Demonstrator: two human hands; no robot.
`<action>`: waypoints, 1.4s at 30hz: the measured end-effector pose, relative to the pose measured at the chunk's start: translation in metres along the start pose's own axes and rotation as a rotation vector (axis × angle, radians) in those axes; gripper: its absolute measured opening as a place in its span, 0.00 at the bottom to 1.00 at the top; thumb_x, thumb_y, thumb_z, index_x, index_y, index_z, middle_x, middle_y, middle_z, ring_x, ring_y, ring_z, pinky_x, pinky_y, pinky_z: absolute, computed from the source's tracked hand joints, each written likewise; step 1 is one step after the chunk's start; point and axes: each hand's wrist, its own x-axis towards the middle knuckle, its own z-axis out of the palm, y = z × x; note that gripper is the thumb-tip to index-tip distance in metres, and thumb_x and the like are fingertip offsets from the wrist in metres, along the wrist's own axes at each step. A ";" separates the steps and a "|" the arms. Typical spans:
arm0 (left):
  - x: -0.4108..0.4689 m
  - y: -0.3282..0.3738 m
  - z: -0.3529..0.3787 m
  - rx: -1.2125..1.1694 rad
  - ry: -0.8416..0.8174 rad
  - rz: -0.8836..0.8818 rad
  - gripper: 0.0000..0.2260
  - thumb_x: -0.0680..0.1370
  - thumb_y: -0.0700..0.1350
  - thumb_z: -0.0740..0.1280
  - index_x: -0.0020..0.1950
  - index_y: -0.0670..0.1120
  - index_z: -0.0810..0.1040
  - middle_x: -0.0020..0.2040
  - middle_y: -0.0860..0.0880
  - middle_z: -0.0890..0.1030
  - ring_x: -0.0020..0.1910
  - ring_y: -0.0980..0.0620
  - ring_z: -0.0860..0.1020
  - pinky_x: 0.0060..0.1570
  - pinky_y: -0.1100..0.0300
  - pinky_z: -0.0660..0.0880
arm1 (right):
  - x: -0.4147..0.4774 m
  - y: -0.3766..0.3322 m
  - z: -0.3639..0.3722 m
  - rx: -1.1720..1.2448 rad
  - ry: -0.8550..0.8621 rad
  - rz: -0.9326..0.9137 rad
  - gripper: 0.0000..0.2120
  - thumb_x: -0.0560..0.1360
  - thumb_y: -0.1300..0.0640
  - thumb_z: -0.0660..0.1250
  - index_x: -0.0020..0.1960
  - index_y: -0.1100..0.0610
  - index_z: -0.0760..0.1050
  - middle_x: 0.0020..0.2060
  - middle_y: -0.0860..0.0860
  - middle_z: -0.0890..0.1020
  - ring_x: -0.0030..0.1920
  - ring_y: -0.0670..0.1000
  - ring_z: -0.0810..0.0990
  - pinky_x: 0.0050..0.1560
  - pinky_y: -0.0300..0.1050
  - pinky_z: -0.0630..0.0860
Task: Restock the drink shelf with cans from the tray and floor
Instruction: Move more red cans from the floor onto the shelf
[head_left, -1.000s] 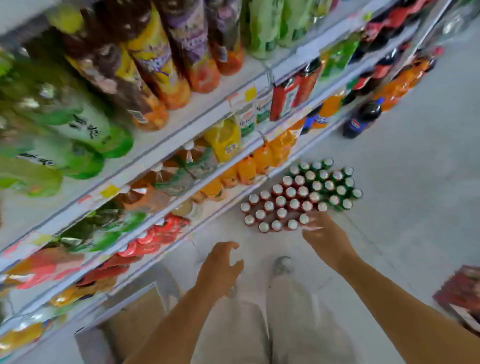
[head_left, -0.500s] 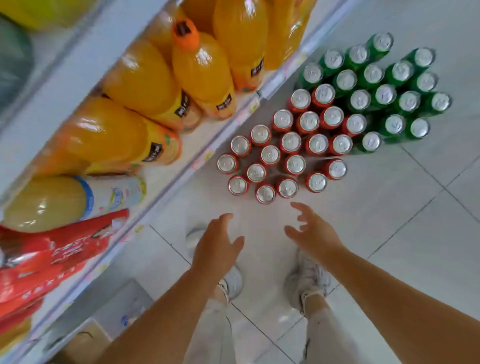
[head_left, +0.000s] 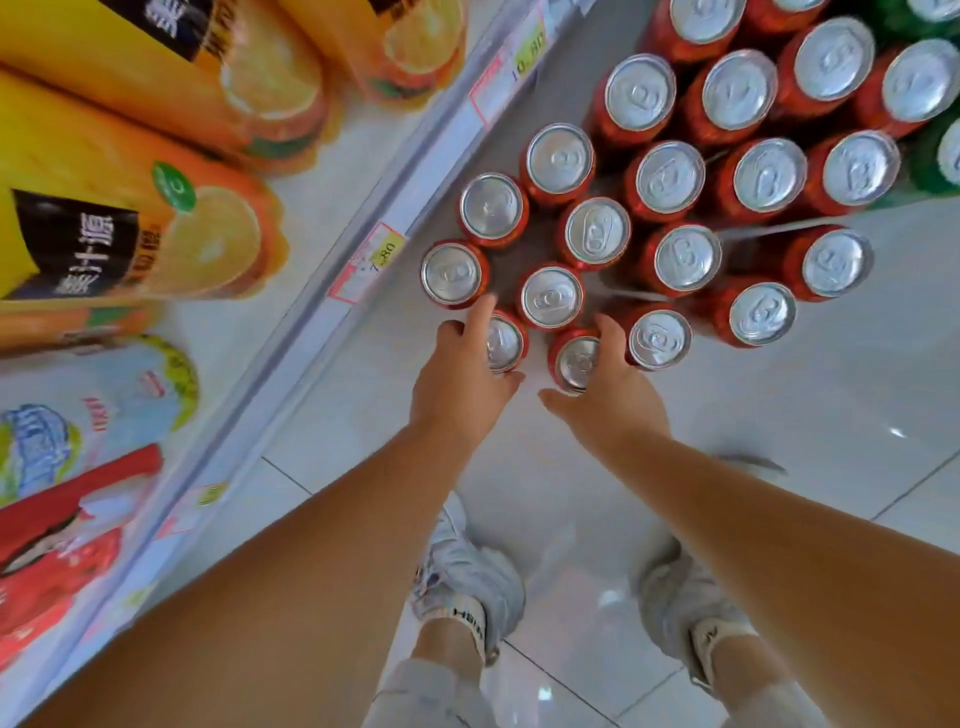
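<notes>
Several red cans with silver tops (head_left: 685, 257) stand upright in a block on the tiled floor, beside the drink shelf (head_left: 332, 291). My left hand (head_left: 462, 379) grips the nearest left red can (head_left: 503, 343), fingers curled round its side. My right hand (head_left: 608, 389) grips the nearest red can next to it (head_left: 575, 361), thumb low on the left, fingers behind. Both cans stand on the floor among the others.
Green cans (head_left: 935, 161) stand at the far right of the block. Orange juice bottles (head_left: 156, 218) and red-labelled bottles (head_left: 57, 561) lie on the shelf at left, with price tags (head_left: 371, 260) on its edge. My white shoes (head_left: 467, 577) stand on the tiles below.
I have bent much closer to the floor. Both hands have moved forward from open in the air to closing round the two nearest red cans.
</notes>
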 end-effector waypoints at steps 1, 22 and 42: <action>0.003 0.003 0.000 0.031 0.010 0.015 0.37 0.72 0.51 0.75 0.75 0.56 0.58 0.64 0.43 0.73 0.62 0.42 0.76 0.58 0.52 0.75 | 0.001 -0.001 -0.001 -0.028 0.050 0.017 0.38 0.71 0.47 0.71 0.73 0.44 0.52 0.58 0.51 0.80 0.53 0.59 0.80 0.44 0.46 0.70; -0.357 0.179 -0.412 -0.333 0.332 0.301 0.33 0.64 0.52 0.79 0.67 0.51 0.72 0.57 0.56 0.80 0.56 0.56 0.78 0.52 0.67 0.72 | -0.428 -0.194 -0.339 0.138 0.214 -0.397 0.30 0.62 0.46 0.78 0.59 0.44 0.69 0.46 0.40 0.79 0.49 0.47 0.79 0.50 0.45 0.77; -0.705 0.190 -0.663 -0.910 1.193 0.614 0.26 0.58 0.55 0.75 0.54 0.69 0.73 0.50 0.63 0.81 0.48 0.63 0.80 0.47 0.67 0.76 | -0.784 -0.409 -0.468 0.339 0.175 -1.495 0.24 0.57 0.50 0.75 0.49 0.35 0.72 0.44 0.38 0.82 0.40 0.38 0.81 0.39 0.28 0.75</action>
